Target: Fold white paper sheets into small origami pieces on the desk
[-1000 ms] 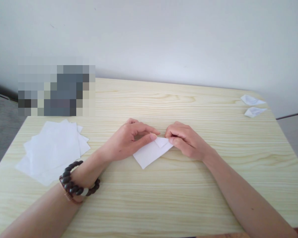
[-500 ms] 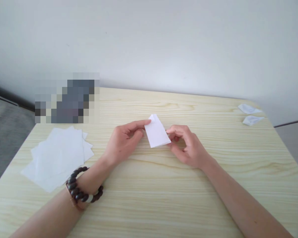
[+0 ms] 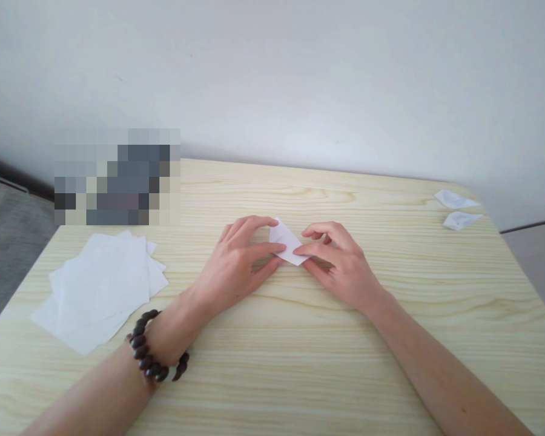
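Between my hands is a small folded piece of white paper (image 3: pixel 289 242), tilted, above the middle of the table. My left hand (image 3: pixel 236 257) grips its left side, with the thumb at the lower edge, one finger on its face and another at the top corner. My right hand (image 3: pixel 343 260) pinches the lower right corner between thumb and index finger, while its other fingers are curled in the air. Parts of the paper are hidden behind my fingertips.
A loose stack of white paper sheets (image 3: pixel 104 284) lies at the left of the wood-grain table (image 3: pixel 309 363). Behind it is a blurred-out dark object (image 3: pixel 127 184). Two folded white paper pieces (image 3: pixel 456 199) rest near the right edge. A pale wall (image 3: pixel 300 79) stands behind the table.
The folded paper has turned and now shows a smaller, slanted face. My left fingers have shifted onto its face and lower edge, and my right thumb and index finger have closed on its corner.
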Demonstrator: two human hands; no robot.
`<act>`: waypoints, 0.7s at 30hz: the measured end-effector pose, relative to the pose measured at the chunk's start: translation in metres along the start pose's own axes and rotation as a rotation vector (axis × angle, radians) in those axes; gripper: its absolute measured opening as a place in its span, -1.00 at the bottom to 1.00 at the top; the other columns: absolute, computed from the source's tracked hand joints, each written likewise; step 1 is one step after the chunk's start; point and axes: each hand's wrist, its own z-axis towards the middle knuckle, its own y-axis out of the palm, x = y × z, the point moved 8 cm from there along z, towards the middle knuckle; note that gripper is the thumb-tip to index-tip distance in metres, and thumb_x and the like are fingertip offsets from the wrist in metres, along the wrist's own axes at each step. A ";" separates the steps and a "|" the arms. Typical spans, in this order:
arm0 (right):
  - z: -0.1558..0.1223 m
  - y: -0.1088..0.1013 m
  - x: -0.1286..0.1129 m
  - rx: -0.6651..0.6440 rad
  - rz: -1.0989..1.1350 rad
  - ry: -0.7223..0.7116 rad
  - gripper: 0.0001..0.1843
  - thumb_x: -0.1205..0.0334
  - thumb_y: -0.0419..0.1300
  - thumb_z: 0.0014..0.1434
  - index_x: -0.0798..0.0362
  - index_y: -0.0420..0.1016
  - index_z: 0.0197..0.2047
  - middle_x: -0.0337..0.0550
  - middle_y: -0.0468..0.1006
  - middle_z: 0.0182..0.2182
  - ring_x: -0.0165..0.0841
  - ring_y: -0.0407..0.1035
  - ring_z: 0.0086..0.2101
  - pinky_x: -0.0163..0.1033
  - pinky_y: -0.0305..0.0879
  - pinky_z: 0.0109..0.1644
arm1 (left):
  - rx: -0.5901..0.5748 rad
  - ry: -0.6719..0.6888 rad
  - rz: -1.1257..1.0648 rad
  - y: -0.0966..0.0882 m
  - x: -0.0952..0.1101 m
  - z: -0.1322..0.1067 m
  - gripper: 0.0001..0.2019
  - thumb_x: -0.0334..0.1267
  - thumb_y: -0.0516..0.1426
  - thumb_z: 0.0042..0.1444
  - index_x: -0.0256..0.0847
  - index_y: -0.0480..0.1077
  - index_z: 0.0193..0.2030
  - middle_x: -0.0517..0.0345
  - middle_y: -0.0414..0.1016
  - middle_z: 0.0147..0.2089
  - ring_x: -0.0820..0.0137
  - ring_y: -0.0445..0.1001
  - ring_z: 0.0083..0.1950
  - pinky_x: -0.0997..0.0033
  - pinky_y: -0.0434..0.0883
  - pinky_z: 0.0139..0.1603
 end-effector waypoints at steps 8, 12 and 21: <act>0.001 -0.006 0.002 0.024 -0.012 -0.003 -0.89 0.27 0.23 0.20 -0.02 0.59 -0.22 -0.09 0.48 -0.15 -0.33 0.34 -0.22 -0.08 0.28 -0.07 | -0.137 0.037 0.137 0.010 0.008 -0.003 -0.69 -0.25 0.04 0.28 -0.14 0.42 0.12 -0.01 0.38 0.21 0.17 0.30 0.26 0.03 0.28 0.22; 0.003 -0.002 0.009 -0.024 0.028 0.049 -0.88 0.25 0.21 0.22 0.02 0.59 -0.27 -0.10 0.48 -0.20 -0.36 0.33 -0.27 -0.12 0.30 -0.09 | -0.164 0.056 0.165 0.011 0.011 -0.004 -0.66 -0.26 0.03 0.28 -0.17 0.38 0.16 -0.02 0.33 0.27 0.14 0.24 0.31 0.00 0.25 0.27; 0.004 -0.002 0.023 0.048 0.068 0.246 -0.89 0.19 0.22 0.21 0.04 0.51 -0.28 -0.16 0.51 -0.34 -0.34 0.39 -0.28 -0.19 0.33 -0.15 | -0.088 0.207 0.168 0.007 0.026 -0.008 -0.73 -0.41 0.04 0.25 -0.28 0.43 0.05 -0.03 0.50 0.10 0.19 0.38 0.22 0.11 0.37 0.20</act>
